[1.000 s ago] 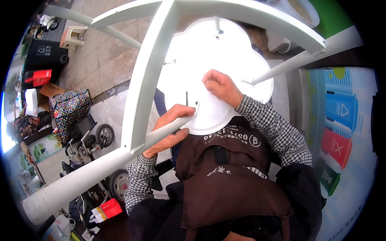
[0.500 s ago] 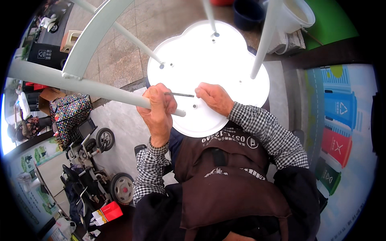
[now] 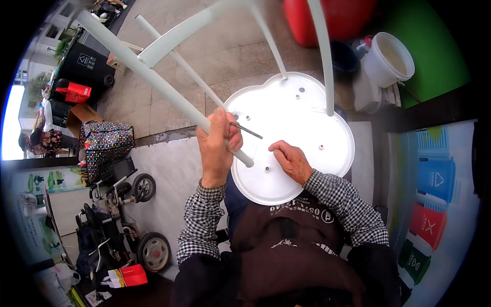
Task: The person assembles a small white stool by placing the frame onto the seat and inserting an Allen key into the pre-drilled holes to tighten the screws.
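Note:
A white, round-lobed stool seat (image 3: 335, 130) lies underside up across my lap, with pale legs rising from it. My left hand (image 3: 217, 156) is closed round one stool leg (image 3: 161, 84), close to the leg's end at the seat. Out of the same hand sticks a thin dark metal rod (image 3: 250, 132), its free end over the seat. Just beyond that end is my right hand (image 3: 292, 161), apart from it, fingers curled in; whatever they may hold is hidden. Near the left leg's end, a small threaded fitting (image 3: 267, 169) stands on the seat.
A white bucket (image 3: 384, 66), a dark blue bucket (image 3: 343, 57) and a red container (image 3: 327, 20) stand at the far right. On the left are a folded wheeled cart (image 3: 110, 225), a patterned bag (image 3: 107, 146) and a black bin (image 3: 82, 64). A curved brace (image 3: 186, 30) joins the legs.
The stool and both hands sit lower and farther right in the picture, and the background has shifted too. My right hand is a little farther from the rod's end. The left grip stays.

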The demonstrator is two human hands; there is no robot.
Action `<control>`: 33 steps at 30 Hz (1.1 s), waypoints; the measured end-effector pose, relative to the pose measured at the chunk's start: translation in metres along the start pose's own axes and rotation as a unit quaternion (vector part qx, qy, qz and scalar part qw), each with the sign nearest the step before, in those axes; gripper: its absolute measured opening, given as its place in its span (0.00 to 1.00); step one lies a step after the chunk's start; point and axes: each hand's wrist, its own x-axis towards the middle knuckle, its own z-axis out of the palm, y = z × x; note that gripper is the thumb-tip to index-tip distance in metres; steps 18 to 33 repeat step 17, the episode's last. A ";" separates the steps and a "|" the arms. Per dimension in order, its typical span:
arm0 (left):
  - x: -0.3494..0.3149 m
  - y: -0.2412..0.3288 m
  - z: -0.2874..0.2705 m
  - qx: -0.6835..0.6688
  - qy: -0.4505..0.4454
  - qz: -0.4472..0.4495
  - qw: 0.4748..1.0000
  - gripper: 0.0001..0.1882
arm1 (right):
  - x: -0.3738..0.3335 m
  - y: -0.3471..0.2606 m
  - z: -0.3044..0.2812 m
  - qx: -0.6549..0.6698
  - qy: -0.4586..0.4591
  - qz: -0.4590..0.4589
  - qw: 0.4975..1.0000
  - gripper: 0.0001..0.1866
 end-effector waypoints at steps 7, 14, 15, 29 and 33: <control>0.013 0.011 0.000 -0.012 0.000 0.006 1.000 0.23 | 0.001 0.002 -0.004 0.002 -0.007 0.024 1.000 0.09; 0.024 0.017 -0.004 -0.039 0.002 0.023 0.999 0.24 | -0.005 0.003 -0.003 0.000 -0.006 0.006 1.000 0.09; 0.027 0.021 -0.006 -0.054 0.008 0.028 0.998 0.24 | -0.004 0.004 -0.004 -0.001 -0.008 0.009 1.000 0.09; 0.033 0.023 -0.016 -0.078 0.029 0.046 0.995 0.24 | -0.015 0.009 -0.003 -0.002 -0.012 0.025 1.000 0.09; 0.033 0.023 -0.016 -0.078 0.029 0.046 0.995 0.24 | -0.015 0.009 -0.003 -0.002 -0.012 0.025 1.000 0.09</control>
